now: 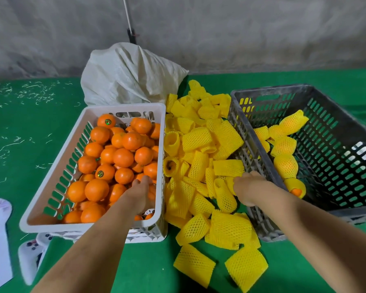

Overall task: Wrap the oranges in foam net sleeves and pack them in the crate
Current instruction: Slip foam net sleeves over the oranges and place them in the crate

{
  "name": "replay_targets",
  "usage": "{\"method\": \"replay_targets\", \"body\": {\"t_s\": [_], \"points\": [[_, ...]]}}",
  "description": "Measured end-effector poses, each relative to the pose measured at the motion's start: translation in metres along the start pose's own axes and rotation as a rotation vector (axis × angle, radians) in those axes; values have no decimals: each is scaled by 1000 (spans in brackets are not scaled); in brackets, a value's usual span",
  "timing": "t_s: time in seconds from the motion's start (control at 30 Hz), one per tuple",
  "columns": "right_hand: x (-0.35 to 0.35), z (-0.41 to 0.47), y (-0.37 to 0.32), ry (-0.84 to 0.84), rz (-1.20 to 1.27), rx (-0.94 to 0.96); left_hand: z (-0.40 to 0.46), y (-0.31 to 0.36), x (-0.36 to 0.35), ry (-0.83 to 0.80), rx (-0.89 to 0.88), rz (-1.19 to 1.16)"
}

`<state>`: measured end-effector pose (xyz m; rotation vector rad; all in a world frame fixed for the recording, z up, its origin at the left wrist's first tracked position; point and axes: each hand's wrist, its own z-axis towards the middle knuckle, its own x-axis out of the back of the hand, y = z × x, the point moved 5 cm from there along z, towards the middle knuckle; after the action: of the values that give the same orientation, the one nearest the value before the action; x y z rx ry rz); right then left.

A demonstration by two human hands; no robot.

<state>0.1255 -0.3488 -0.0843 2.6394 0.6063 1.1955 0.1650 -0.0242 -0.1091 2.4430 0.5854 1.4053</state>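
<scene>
Round orange fruits (114, 157) fill the white slotted plastic basket (51, 226) where the left hand (141, 193) reaches, grip unclear, while the right hand (248, 187) touches yellow foam net sleeves (199, 166), grip unclear.

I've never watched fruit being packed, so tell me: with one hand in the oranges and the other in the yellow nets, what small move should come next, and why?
Probably the left hand closes round one orange in the white basket and lifts it, while the right hand picks one foam sleeve from the pile. Both hands already reach into their piles, and the grey crate holds only a few wrapped oranges.
</scene>
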Motion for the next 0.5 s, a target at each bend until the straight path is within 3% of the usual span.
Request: {"method": "replay_targets", "body": {"t_s": [0.13,0.3,0.4,0.5], "points": [[32,-12,15,460,577,21,-9,-5,22,132,-126,-321],[36,-28,12,701,1161,82,-43,14,46,326,-314,-825],[38,-35,-2,720,1505,80,-71,50,41,239,-458,-1032],[56,-42,-19,832,1632,84,-83,64,18,106,-564,-1038]]}}
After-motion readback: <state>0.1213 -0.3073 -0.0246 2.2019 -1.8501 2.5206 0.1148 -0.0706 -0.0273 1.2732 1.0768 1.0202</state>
